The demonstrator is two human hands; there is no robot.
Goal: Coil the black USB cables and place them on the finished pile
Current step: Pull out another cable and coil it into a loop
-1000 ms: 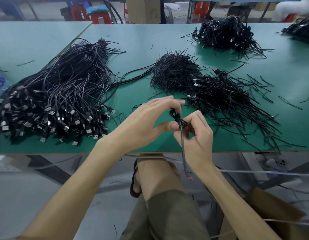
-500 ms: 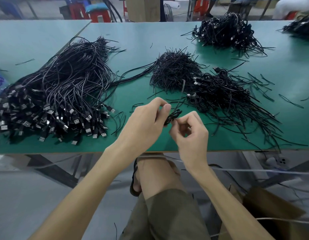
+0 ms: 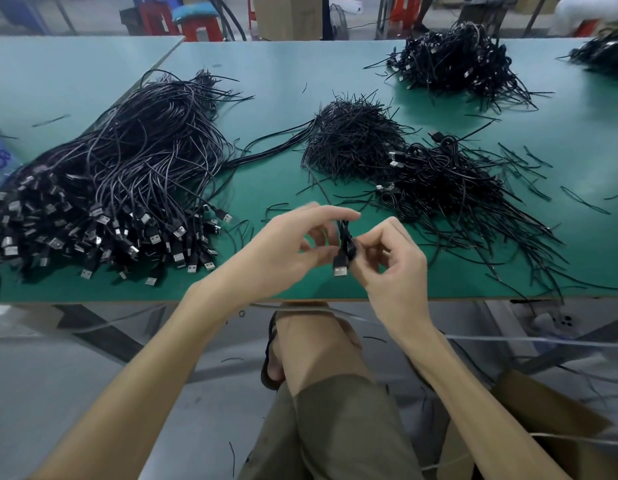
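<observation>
Left hand (image 3: 286,247) and right hand (image 3: 387,261) pinch coiled black USB cable (image 3: 345,245) above green table (image 3: 272,161); plug points down.

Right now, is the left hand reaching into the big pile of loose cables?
No, the left hand and the right hand both pinch one small coiled cable between them.

two green tables (image 3: 283,74) side by side, grey floor (image 3: 51,393) underneath, red stools (image 3: 200,29) and a cardboard box (image 3: 288,15) way back
</observation>
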